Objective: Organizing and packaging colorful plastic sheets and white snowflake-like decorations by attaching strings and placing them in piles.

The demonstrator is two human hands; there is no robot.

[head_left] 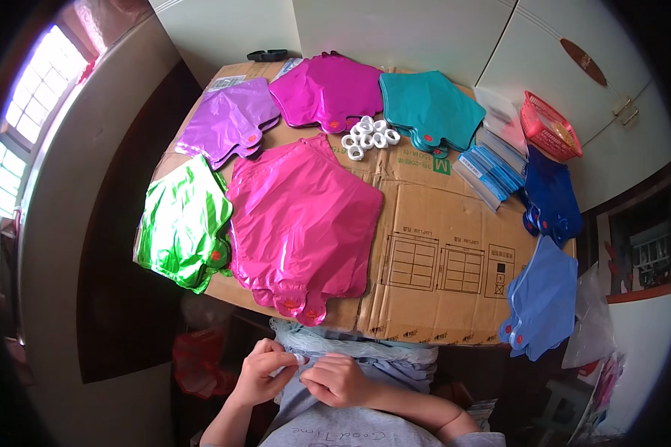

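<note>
Over my lap, just off the table's front edge, my two hands are close together. My left hand (265,372) is closed, with thumb and forefinger pinching a small white piece (300,359), perhaps one of the white rings. Beside it my right hand (339,378) has its fingers curled in; what they hold, if anything, is hidden. Straight ahead lies a big stack of flat pink foil sheets (306,216) with rounded tabs, like uninflated balloons. Behind it is a small heap of white rings (365,135).
Around the cardboard-covered table (440,216) lie foil stacks: green (183,223), purple (224,119), magenta (328,89), teal (432,108), dark blue (553,194) and light blue (542,298). Blue-and-white packets (488,171) and a red basket (548,130) are at the right.
</note>
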